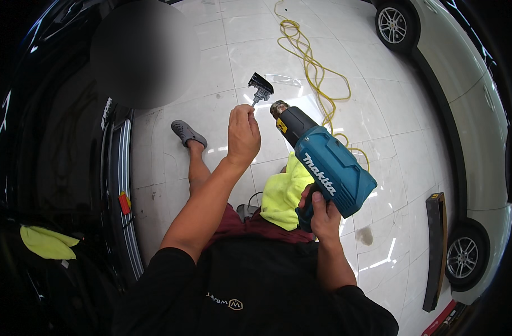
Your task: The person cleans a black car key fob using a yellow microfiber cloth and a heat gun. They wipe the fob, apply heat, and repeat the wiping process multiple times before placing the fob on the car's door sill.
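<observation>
My left hand is closed on the thin grey stem of a small glossy black trim piece, which has a grey clip-like base. The piece is held up in front of me, black face outward. A teal and black heat gun is in my right hand, with my fingers wrapped round its handle. Its metal nozzle points up and left, close to the trim piece but apart from it. A bright yellow-green cloth hangs over my lap behind the heat gun.
A black car stands close on my left, with a yellow-green cloth and a red-and-yellow tool on it. A yellow cord lies looped on the tiled floor. On the right are a pale car and a long dark box.
</observation>
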